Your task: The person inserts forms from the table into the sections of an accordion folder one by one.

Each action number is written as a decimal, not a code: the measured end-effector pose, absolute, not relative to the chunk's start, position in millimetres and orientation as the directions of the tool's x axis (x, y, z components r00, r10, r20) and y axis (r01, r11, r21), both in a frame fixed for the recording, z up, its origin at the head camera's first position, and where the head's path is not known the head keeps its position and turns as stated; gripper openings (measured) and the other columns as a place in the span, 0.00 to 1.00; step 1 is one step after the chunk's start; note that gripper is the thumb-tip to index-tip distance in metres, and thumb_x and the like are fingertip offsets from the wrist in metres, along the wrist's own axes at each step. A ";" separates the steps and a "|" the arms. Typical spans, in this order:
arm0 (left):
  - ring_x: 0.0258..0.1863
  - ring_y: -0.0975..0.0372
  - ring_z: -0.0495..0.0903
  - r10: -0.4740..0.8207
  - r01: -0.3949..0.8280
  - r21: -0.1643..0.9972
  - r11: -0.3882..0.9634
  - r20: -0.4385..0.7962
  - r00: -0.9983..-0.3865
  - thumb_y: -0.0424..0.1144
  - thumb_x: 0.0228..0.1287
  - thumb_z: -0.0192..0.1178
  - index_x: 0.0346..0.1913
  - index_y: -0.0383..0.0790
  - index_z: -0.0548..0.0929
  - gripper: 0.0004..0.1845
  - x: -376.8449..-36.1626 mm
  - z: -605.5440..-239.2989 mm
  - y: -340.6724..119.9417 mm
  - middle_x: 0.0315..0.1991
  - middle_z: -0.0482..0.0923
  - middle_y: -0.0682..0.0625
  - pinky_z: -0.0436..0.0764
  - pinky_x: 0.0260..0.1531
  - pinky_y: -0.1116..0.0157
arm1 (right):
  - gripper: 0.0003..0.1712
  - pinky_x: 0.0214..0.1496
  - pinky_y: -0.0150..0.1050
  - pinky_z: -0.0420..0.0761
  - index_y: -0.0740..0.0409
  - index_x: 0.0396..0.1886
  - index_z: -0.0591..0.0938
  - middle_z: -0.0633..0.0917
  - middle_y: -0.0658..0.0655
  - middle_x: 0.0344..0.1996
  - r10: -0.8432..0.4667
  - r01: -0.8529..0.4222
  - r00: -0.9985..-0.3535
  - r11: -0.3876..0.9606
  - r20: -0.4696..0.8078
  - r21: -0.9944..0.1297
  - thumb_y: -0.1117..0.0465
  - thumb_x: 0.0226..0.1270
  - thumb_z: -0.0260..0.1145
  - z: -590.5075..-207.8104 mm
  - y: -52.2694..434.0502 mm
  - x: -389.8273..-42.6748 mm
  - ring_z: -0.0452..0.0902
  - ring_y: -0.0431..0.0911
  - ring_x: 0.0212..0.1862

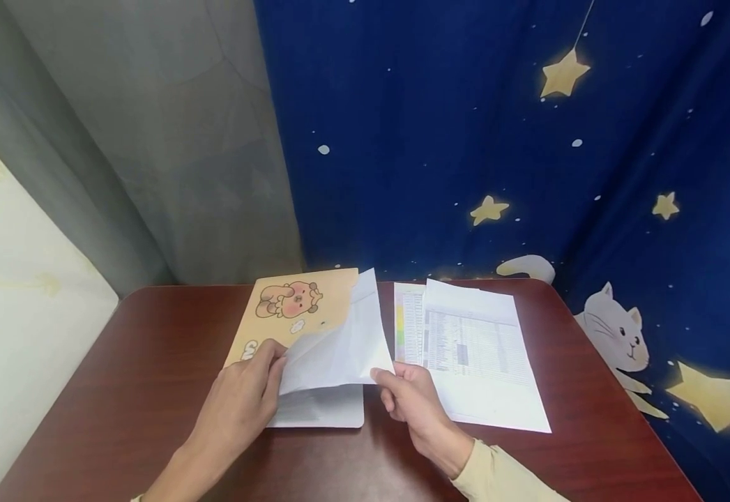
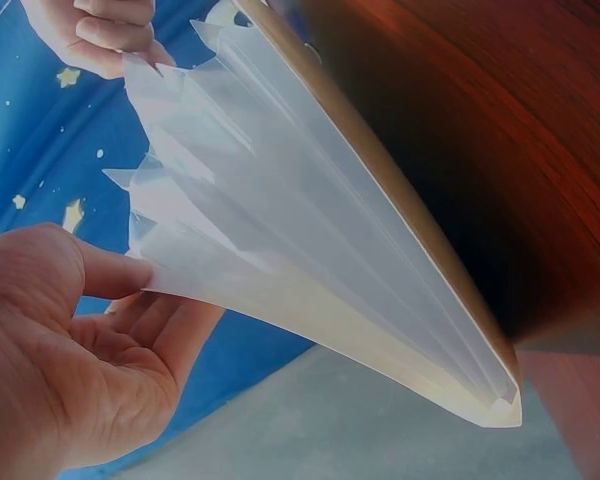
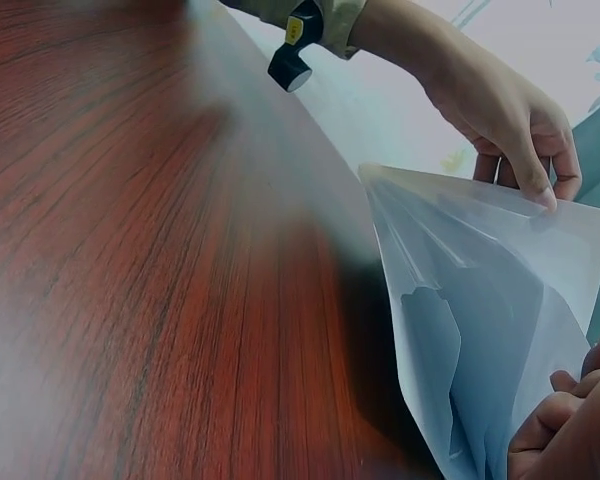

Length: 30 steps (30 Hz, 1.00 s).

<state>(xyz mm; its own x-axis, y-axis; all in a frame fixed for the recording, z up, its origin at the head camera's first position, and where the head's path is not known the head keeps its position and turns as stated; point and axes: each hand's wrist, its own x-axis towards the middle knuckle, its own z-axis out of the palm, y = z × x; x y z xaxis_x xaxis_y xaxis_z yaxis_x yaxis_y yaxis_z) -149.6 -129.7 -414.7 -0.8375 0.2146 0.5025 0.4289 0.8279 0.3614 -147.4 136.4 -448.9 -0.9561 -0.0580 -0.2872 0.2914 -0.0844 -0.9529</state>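
A folder with a beige cover [image 1: 333,293], printed with a cartoon bear, lies partly opened on the table. Between its covers fan several translucent pocket sheets [image 2: 250,170]. My left hand [image 1: 239,390] pinches the lifted front cover at its open edge, thumb on the inner side, as the left wrist view shows. At the folder's right, my right hand [image 1: 417,404] pinches the outer corner of a whitish pocket sheet [image 1: 361,341] between thumb and fingers. Whether paper sits inside that pocket, I cannot tell. The back cover [image 1: 327,411] rests flat underneath.
Right of the folder lie overlapping printed sheets [image 1: 484,383], one with a table on it and one with a coloured edge [image 1: 408,321]. They rest on a dark red wooden table [image 1: 151,376]. Behind it hangs a blue star-patterned curtain [image 1: 415,139] beside a grey one [image 1: 214,153].
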 end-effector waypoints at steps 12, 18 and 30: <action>0.17 0.68 0.62 0.224 0.443 0.349 0.826 0.519 -0.825 0.35 0.73 0.65 0.42 0.49 0.79 0.05 -150.6 -411.6 -130.6 0.14 0.61 0.64 0.64 0.22 0.67 | 0.18 0.19 0.28 0.54 0.69 0.50 0.86 0.71 0.43 0.10 -0.091 0.292 -0.955 -0.102 -0.284 -0.951 0.59 0.71 0.68 -447.2 122.7 -148.5 0.56 0.35 0.14; 0.17 0.68 0.62 0.219 0.443 0.355 0.823 0.520 -0.825 0.34 0.72 0.66 0.42 0.49 0.80 0.06 -148.9 -411.3 -131.3 0.14 0.60 0.64 0.64 0.21 0.68 | 0.11 0.20 0.29 0.55 0.65 0.39 0.85 0.71 0.44 0.10 -0.104 0.284 -0.957 -0.130 -0.271 -0.950 0.59 0.70 0.69 -448.9 112.5 -151.0 0.57 0.36 0.15; 0.17 0.68 0.62 0.219 0.451 0.352 0.820 0.536 -0.815 0.34 0.71 0.66 0.40 0.49 0.78 0.07 -150.2 -412.9 -130.7 0.14 0.61 0.65 0.65 0.21 0.68 | 0.12 0.17 0.28 0.56 0.57 0.27 0.83 0.70 0.44 0.09 -0.102 0.324 -0.944 -0.124 -0.313 -0.938 0.56 0.67 0.72 -451.3 95.5 -155.1 0.59 0.36 0.14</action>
